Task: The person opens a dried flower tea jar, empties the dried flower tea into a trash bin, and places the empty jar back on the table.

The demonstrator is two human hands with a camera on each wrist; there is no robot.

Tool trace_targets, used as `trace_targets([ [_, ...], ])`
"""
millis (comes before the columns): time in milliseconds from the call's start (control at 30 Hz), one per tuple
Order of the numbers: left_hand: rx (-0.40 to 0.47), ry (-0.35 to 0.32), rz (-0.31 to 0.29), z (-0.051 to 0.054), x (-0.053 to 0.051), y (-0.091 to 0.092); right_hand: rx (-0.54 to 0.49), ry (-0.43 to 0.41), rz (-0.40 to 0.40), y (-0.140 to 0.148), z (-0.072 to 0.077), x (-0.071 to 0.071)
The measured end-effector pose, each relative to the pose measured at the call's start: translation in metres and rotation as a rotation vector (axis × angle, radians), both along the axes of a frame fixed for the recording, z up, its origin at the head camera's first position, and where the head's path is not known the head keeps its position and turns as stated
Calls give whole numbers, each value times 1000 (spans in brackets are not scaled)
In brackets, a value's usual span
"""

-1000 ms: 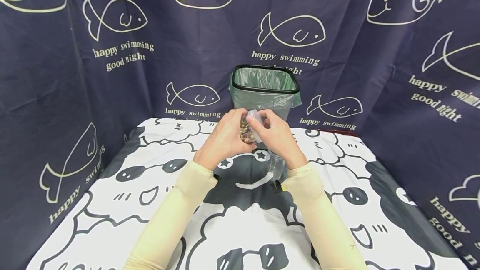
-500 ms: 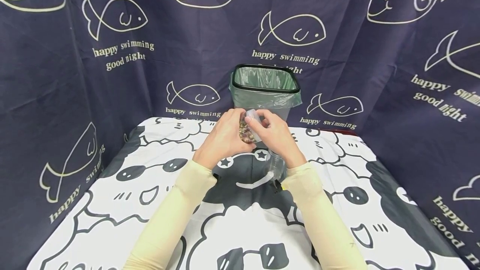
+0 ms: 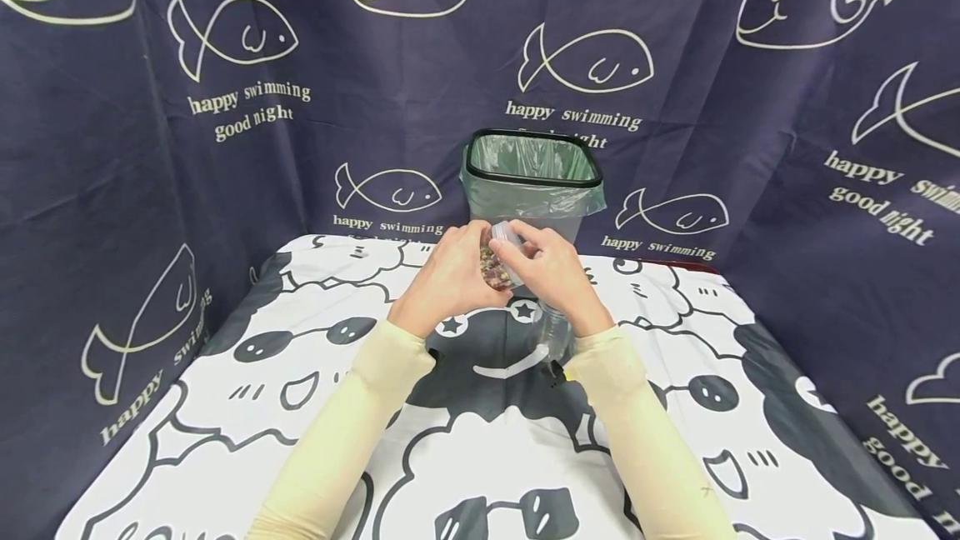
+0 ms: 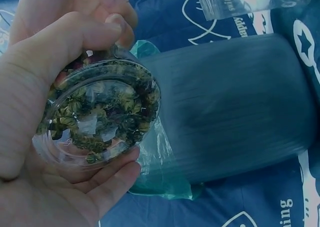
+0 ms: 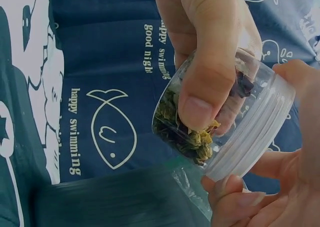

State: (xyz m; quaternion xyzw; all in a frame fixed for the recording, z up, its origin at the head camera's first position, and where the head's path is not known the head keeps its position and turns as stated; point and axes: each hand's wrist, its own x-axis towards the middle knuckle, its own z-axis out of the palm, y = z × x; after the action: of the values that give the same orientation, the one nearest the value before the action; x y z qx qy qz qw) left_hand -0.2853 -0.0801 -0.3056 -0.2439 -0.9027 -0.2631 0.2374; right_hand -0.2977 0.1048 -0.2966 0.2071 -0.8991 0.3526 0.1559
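Above the table, my left hand grips a clear jar filled with dried flower buds. Its thumb lies across the jar's side in the right wrist view. The jar is tilted, its round base facing the left wrist camera. A translucent ridged screw lid sits on the other end. The fingers and thumb of my right hand pinch that lid at its edge. Part of the lid is hidden behind the right thumb in the head view.
Behind the hands stands a grey bin with a black rim and a green bag liner. A clear plastic container rests on the patterned tablecloth, partly covered by my right wrist. Dark blue curtains surround the table.
The lid and the right thumb on it have shifted very slightly, the lid a little to the left. Both hands otherwise stay in the same place and keep their hold.
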Motion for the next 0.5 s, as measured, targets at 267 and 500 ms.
trace_targets([
  [267, 38, 0, -39, -2, -3, 1, -6, 75, 20, 0, -2, -1],
  [500, 124, -125, -87, 1, -4, -3, -12, 76, 91, 4, 2, 3],
])
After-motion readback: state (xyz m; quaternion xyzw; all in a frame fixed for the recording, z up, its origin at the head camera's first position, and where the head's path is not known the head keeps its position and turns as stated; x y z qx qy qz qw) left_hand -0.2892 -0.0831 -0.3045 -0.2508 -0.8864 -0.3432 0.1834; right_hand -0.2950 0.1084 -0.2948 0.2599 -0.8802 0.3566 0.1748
